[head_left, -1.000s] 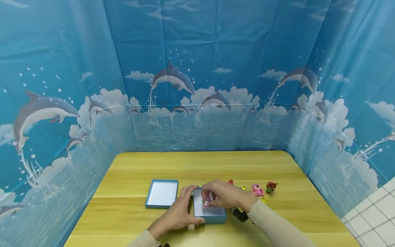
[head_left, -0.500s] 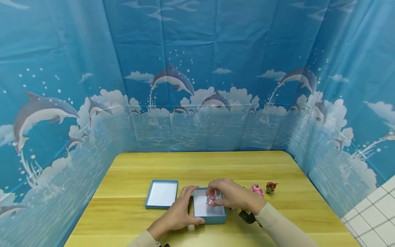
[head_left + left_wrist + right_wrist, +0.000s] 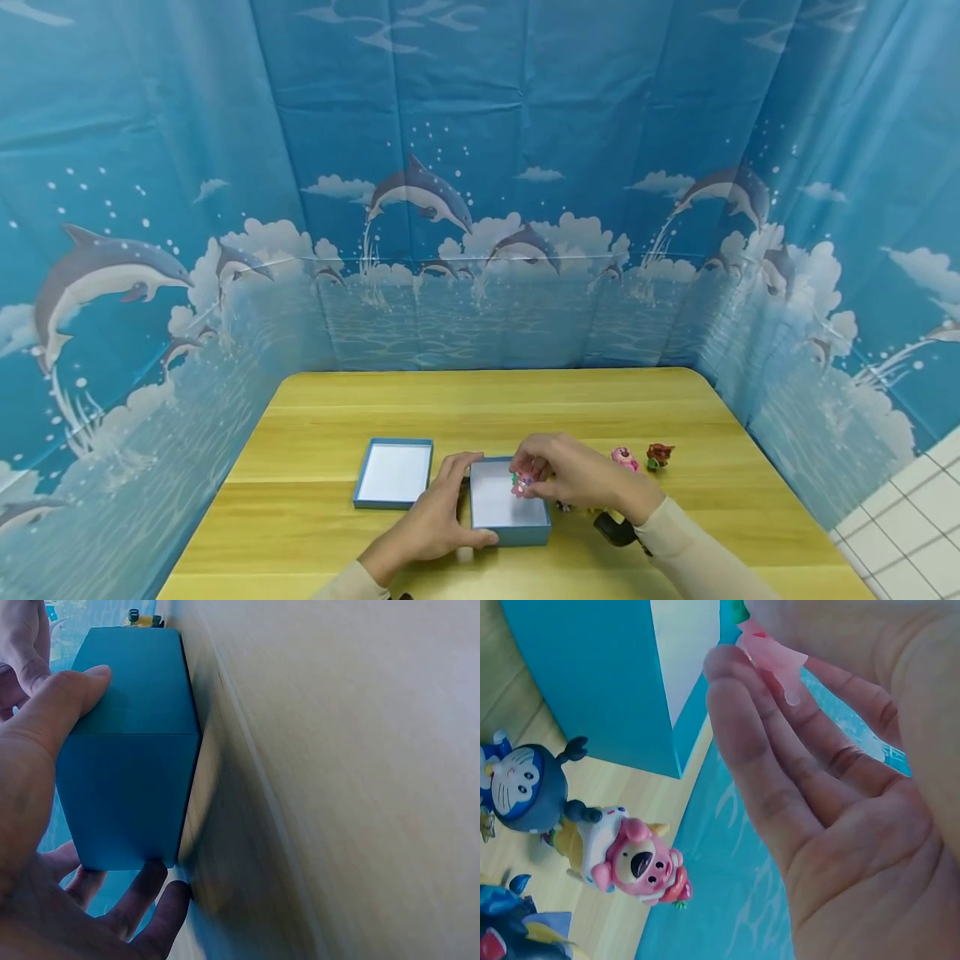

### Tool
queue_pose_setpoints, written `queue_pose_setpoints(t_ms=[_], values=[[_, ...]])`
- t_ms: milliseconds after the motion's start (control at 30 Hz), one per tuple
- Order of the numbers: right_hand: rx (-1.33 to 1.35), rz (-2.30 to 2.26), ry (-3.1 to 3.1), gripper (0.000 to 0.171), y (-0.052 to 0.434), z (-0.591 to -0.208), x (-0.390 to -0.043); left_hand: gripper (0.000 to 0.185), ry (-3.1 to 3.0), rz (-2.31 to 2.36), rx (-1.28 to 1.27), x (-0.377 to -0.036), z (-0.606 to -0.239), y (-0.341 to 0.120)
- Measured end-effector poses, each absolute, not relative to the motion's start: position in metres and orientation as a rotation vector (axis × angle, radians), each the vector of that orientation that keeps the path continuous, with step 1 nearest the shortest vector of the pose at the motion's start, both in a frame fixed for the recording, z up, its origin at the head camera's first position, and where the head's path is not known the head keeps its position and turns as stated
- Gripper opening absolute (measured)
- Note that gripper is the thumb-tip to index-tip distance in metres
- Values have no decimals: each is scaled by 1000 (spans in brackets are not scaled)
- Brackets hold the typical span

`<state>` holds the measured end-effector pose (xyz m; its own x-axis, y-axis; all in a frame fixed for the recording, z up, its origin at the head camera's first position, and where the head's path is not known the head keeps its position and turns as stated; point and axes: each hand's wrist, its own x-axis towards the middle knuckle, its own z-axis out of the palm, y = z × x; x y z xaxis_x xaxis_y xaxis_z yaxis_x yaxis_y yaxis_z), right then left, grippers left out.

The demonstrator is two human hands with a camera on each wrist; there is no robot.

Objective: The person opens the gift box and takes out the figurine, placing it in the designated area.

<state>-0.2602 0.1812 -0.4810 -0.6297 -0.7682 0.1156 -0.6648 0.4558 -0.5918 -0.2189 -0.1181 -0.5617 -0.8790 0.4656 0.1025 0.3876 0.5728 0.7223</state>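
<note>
A blue open-topped box (image 3: 517,536) with a white inside stands on the table. My left hand (image 3: 435,517) grips it by the left side. In the left wrist view the thumb presses one face of the box (image 3: 135,802) while the fingers lie along the opposite one. Over the right part of the box, my right hand (image 3: 577,471) pinches a small pink figurine (image 3: 521,483) with a bit of green and purple on it. Seen from the right wrist, the pink figurine (image 3: 776,656) is partly hidden by the hand.
A shallow blue lid (image 3: 393,471) lies left of the box on the yellow wooden table (image 3: 480,408). To the right stand a pink bear figurine (image 3: 623,457) and a brown figurine (image 3: 659,455). A dark-hooded blue figurine (image 3: 525,784) is close to the box.
My right hand has moved to the right and slightly up with the pink figurine, from the middle of the box toward its right side. The left hand and box have stayed put.
</note>
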Motion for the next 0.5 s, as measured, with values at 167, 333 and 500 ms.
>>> queue_pose_setpoints(t_ms=[167,333,500], values=[[-1255,-917,2533,23,188,-477,-259,120,2685,1206,729,-220,-561,-118],[-1253,-934,2537,27,191,-475,-258,120,2682,1206,728,-221,-560,-117],[-1221,-958,2545,28,193,-472,-257,119,2684,1200,724,-221,-562,-117]])
